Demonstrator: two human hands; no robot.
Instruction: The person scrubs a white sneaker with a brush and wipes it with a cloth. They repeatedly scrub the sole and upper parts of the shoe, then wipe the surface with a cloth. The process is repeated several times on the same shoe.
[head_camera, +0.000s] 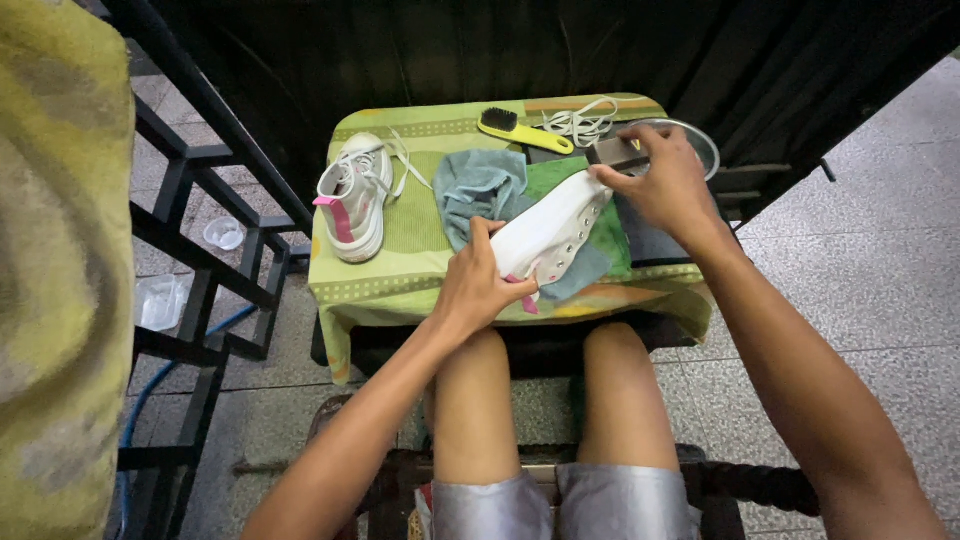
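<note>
On the table (400, 285), both hands' fingers grip one white shoe (550, 235); another shoe (352, 195) lies beside.

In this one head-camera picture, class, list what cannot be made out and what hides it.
- Dark flat thing under the right hand: the hand covers it; kind unclear.
- Heel of the white shoe: hidden by the left hand.
- Round metal rim: partly behind the right hand.
- Small clear cup on the floor: too small to tell its contents.
</note>
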